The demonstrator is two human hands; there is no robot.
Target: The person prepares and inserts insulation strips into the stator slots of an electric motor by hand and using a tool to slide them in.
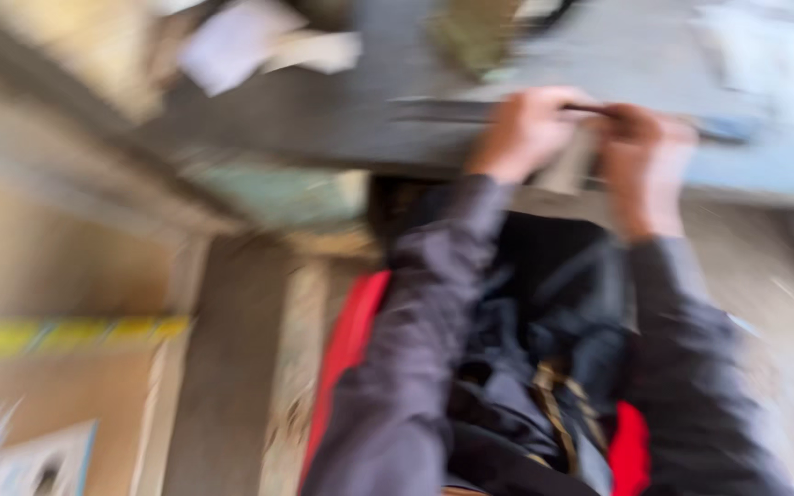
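Between left hand [527,133], right hand [643,152]: thin dark rod [590,110].

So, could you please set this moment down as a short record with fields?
view: head camera looking down, heavily motion-blurred
left hand: closed on a thin dark bar at the edge of a grey work surface
right hand: closed on the same bar, beside the left
sleeves: dark, both arms stretched forward
below the arms: dark cloth with a red piece
bar's kind: too blurred to tell

A workshop, seemingly: a worn grey workbench [323,119] strewn with paper scraps [232,41], though blurred.
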